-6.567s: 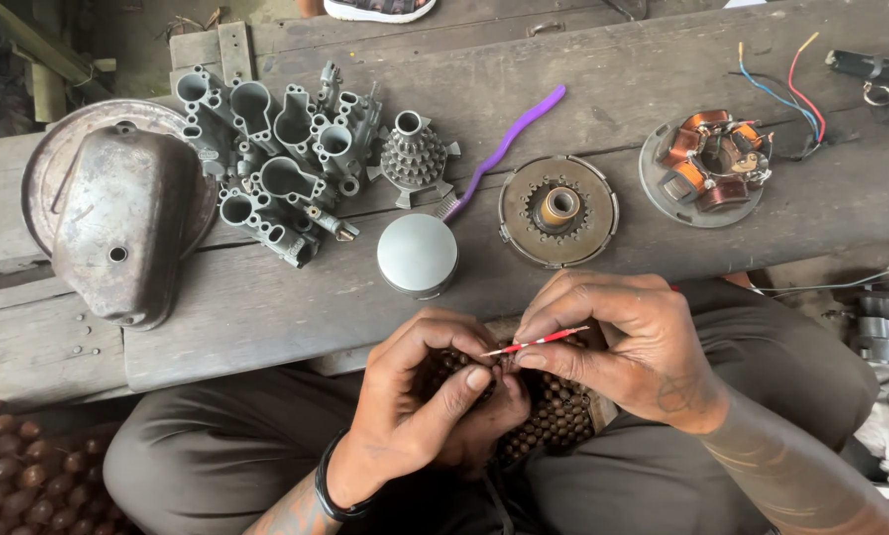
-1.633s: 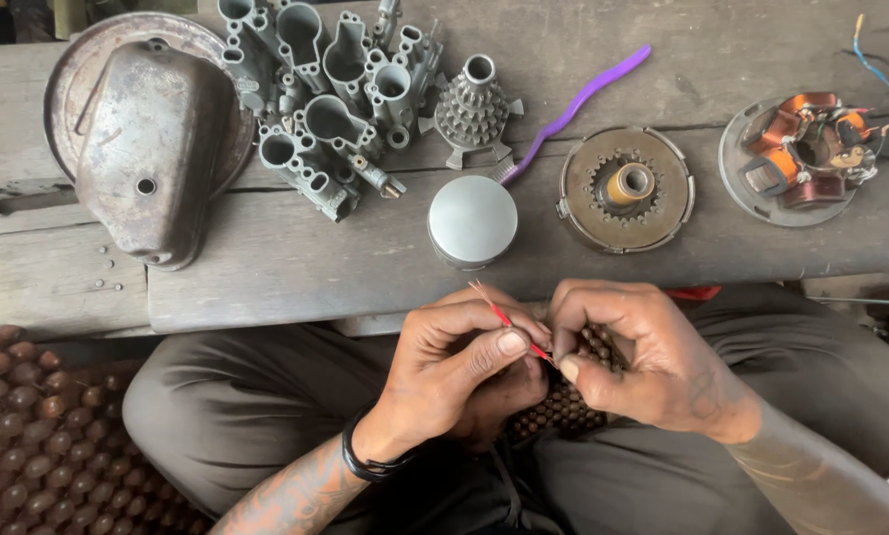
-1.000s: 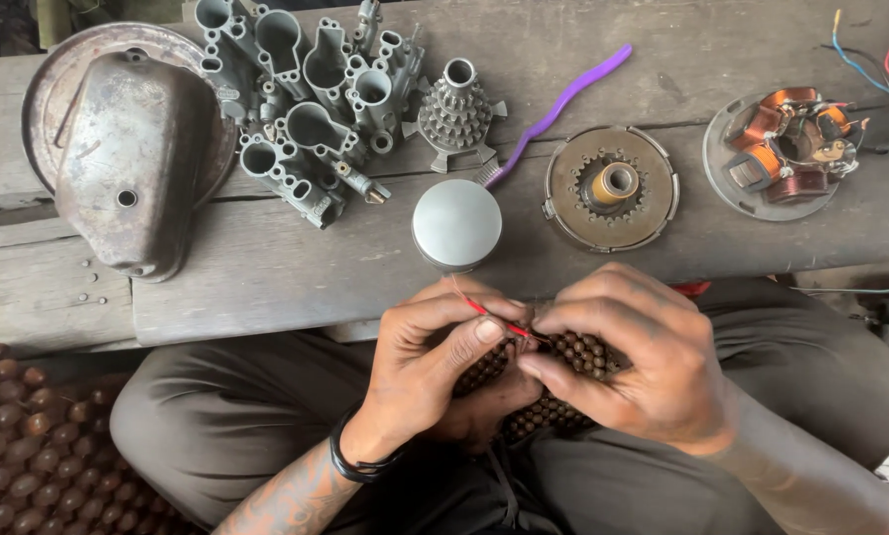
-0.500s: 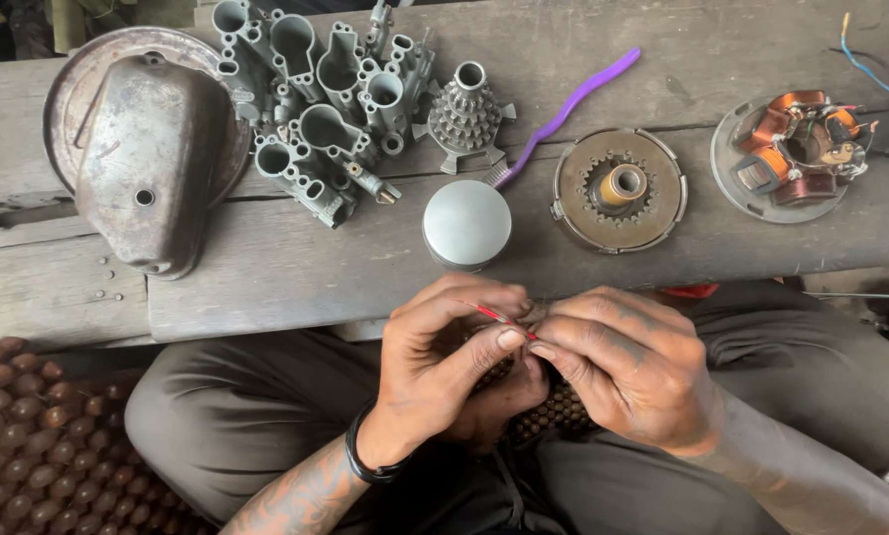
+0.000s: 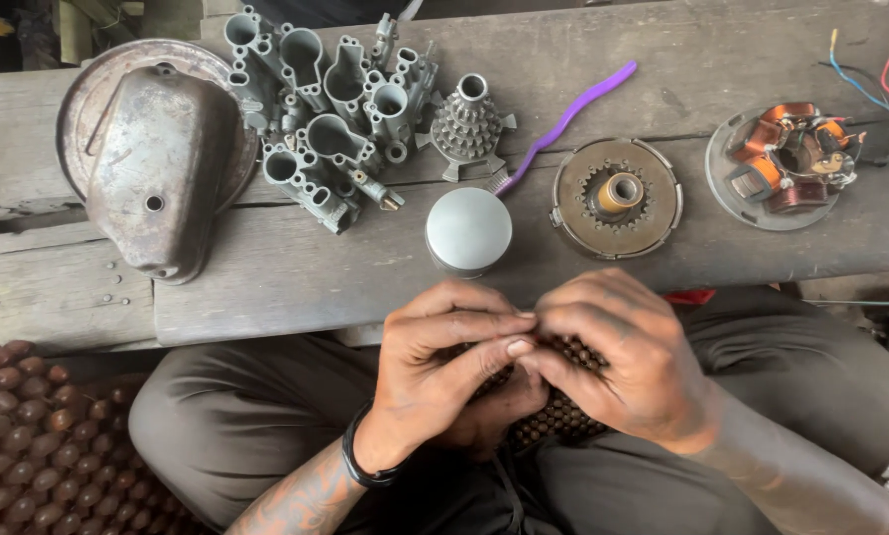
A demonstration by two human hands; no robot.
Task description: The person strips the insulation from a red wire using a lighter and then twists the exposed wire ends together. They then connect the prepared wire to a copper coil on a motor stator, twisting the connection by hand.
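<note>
Workbench [image 5: 296, 287]: a weathered plank top across the upper part of the view, with engine parts spread along it; the person sits at its near edge.
Cover [image 5: 157, 178]: a dull, rusty metal housing lying on a round plate at the left end, well apart from the hands.
Cast manifold pieces [image 5: 331, 109]: a heap of grey tubular castings beside the cover.
Stator plate [image 5: 781, 163]: copper-wound coils with coloured wires, at the right end.
Sprocket disc [image 5: 616, 196]: round, with a brass hub, just above the right hand.
Piston [image 5: 467, 231]: its pale domed crown faces up, near the left hand.
Toothbrush [image 5: 563, 124]: purple, lying slantwise between the small studded cone and the disc.
Studded part [image 5: 554, 421]: a dark, bumpy piece in the lap, below the bench edge, mostly hidden by both hands.
Left hand [image 5: 435, 386]: cups the part from beneath, with the thumb and forefinger pinched together on top.
Right hand [image 5: 628, 362]: fingers curl closed over the part and its tips meet the left hand's; whether they pinch some small tool I cannot tell.
Step in hand: it looks like fine picking or cleaning at one spot on the part.
Next move: it likely calls for a steady grip below and small, precise fingertip work.
</note>
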